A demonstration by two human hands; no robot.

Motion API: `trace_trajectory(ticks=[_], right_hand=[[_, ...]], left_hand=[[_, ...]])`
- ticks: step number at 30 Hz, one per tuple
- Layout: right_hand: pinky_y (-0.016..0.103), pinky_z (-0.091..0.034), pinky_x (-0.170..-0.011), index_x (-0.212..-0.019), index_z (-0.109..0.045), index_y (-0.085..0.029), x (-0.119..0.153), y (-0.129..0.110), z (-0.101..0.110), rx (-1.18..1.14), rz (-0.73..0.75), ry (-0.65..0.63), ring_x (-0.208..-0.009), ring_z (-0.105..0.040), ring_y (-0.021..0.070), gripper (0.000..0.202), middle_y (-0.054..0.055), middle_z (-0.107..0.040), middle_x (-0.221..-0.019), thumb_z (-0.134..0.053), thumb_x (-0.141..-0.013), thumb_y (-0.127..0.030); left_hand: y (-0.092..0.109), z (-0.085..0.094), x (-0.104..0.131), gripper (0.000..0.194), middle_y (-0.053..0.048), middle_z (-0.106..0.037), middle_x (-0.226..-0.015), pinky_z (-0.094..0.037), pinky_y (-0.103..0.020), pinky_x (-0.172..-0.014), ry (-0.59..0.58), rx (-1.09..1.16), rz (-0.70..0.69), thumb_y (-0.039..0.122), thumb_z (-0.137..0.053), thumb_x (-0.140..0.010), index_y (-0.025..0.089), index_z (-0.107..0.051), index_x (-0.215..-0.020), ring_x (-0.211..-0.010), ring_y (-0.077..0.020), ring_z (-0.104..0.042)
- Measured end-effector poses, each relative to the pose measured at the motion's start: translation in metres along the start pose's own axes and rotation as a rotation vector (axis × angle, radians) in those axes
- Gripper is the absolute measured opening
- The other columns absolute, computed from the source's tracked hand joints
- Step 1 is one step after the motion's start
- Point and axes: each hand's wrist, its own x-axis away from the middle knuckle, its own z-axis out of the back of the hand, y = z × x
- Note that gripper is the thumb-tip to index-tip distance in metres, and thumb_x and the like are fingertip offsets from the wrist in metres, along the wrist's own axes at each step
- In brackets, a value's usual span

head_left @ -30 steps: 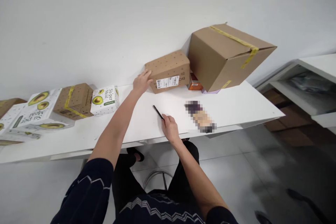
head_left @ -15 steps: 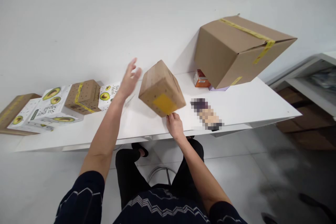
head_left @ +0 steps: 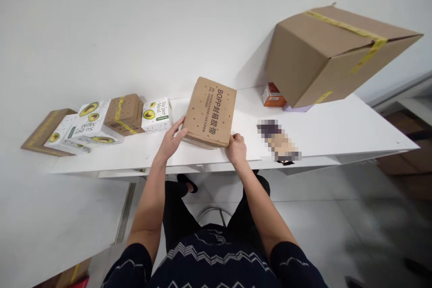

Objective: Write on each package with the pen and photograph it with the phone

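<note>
A brown cardboard box [head_left: 211,110] with dark printed lettering stands on the white table [head_left: 324,132] in front of me. At the box's left front corner is my left hand [head_left: 171,140], its fingers apart and touching the side. My right hand [head_left: 236,147] has its fingers curled against the right front corner of the box. Just left of my left hand sits a small white avocado-print box [head_left: 157,114].
Further left stand a brown taped box [head_left: 124,114], white avocado boxes [head_left: 96,121] and another brown box [head_left: 45,132]. At the right are a large taped carton [head_left: 303,54], an orange box [head_left: 273,95], a purple item [head_left: 299,108] and a pixelated object [head_left: 279,141].
The brown box has been turned, from tilted with a yellow patch showing to its lettered face showing. My left hand has come down from the air onto its left side. The view has shifted.
</note>
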Motion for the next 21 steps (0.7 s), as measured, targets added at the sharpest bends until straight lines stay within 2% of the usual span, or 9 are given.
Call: trace_trajectory(ticks=[3, 5, 8, 11, 13, 14, 17, 19, 21], right_hand=[[0.038, -0.045, -0.075, -0.118, -0.069, -0.012, -0.016, 0.006, 0.010, 0.000, -0.060, 0.059, -0.099, -0.053, 0.0316, 0.039, 0.022, -0.060, -0.106, -0.039, -0.093, -0.012], [0.043, -0.046, -0.081, -0.115, -0.071, -0.008, -0.030, 0.010, 0.019, -0.003, -0.072, 0.109, -0.101, -0.054, 0.0337, 0.039, 0.025, -0.060, -0.106, -0.039, -0.094, -0.015], [0.047, -0.045, -0.096, -0.121, -0.069, -0.009, -0.056, 0.010, 0.031, -0.128, -0.008, 0.221, -0.107, -0.056, 0.0320, 0.043, 0.024, -0.062, -0.113, -0.038, -0.098, -0.026], [0.047, -0.041, -0.107, -0.131, -0.063, -0.011, -0.090, 0.003, 0.041, -0.530, 0.030, 0.308, -0.118, -0.055, 0.0293, 0.053, 0.021, -0.061, -0.127, -0.037, -0.098, -0.045], [0.046, -0.039, -0.111, -0.136, -0.058, -0.015, -0.114, -0.003, 0.044, -0.750, -0.014, 0.266, -0.127, -0.052, 0.0276, 0.062, 0.019, -0.057, -0.138, -0.036, -0.096, -0.057], [0.045, -0.039, -0.112, -0.137, -0.056, -0.017, -0.124, -0.007, 0.045, -0.805, -0.036, 0.226, -0.130, -0.051, 0.0265, 0.065, 0.018, -0.056, -0.141, -0.035, -0.096, -0.061], [0.041, -0.043, -0.107, -0.135, -0.057, -0.019, -0.142, -0.022, 0.045, -0.837, -0.018, 0.128, -0.126, -0.055, 0.0237, 0.065, 0.014, -0.059, -0.139, -0.032, -0.096, -0.065], [0.040, -0.047, -0.102, -0.128, -0.060, -0.017, -0.138, -0.031, 0.044, -0.835, 0.015, 0.088, -0.116, -0.059, 0.0236, 0.063, 0.014, -0.065, -0.130, -0.037, -0.095, -0.066], [0.043, -0.047, -0.100, -0.118, -0.064, -0.015, -0.120, -0.037, 0.042, -0.817, 0.033, 0.081, -0.110, -0.059, 0.0253, 0.061, 0.015, -0.068, -0.120, -0.043, -0.092, -0.066]], left_hand=[[-0.035, -0.003, 0.016, 0.071, -0.011, -0.058, -0.145, -0.053, -0.045, -0.096, 0.086, 0.238, 0.263, 0.060, -0.067, -0.080, 0.025, -0.058, -0.141, -0.125, -0.0312, -0.058], [-0.052, -0.006, 0.021, 0.077, -0.014, -0.063, -0.136, -0.056, -0.040, -0.088, 0.095, 0.381, 0.354, 0.066, -0.069, -0.075, 0.021, -0.059, -0.138, -0.107, -0.0262, -0.067], [-0.064, -0.012, 0.025, 0.076, -0.013, -0.064, -0.131, -0.056, -0.033, -0.081, 0.109, 0.446, 0.360, 0.069, -0.068, -0.075, 0.022, -0.061, -0.134, -0.096, -0.0201, -0.067], [-0.060, -0.024, 0.037, 0.069, -0.011, -0.062, -0.128, -0.056, -0.029, -0.074, 0.305, 0.347, 0.331, 0.069, -0.064, -0.079, 0.024, -0.059, -0.131, -0.094, -0.0184, -0.065], [-0.056, -0.036, 0.050, 0.067, -0.010, -0.061, -0.120, -0.056, -0.028, -0.068, 0.438, 0.303, 0.308, 0.068, -0.063, -0.081, 0.023, -0.057, -0.130, -0.086, -0.0164, -0.065], [-0.055, -0.042, 0.058, 0.067, -0.009, -0.060, -0.114, -0.056, -0.028, -0.066, 0.469, 0.310, 0.302, 0.068, -0.062, -0.082, 0.022, -0.055, -0.130, -0.081, -0.0152, -0.065], [-0.060, -0.056, 0.076, 0.069, -0.007, -0.061, -0.107, -0.058, -0.030, -0.069, 0.409, 0.421, 0.315, 0.067, -0.063, -0.082, 0.023, -0.051, -0.134, -0.077, -0.0154, -0.066], [-0.067, -0.057, 0.083, 0.073, -0.009, -0.062, -0.113, -0.059, -0.032, -0.075, 0.369, 0.491, 0.326, 0.065, -0.067, -0.080, 0.026, -0.048, -0.139, -0.087, -0.0186, -0.070], [-0.076, -0.049, 0.086, 0.077, -0.011, -0.061, -0.125, -0.058, -0.034, -0.083, 0.402, 0.523, 0.326, 0.062, -0.070, -0.080, 0.029, -0.045, -0.144, -0.100, -0.0220, -0.070]])
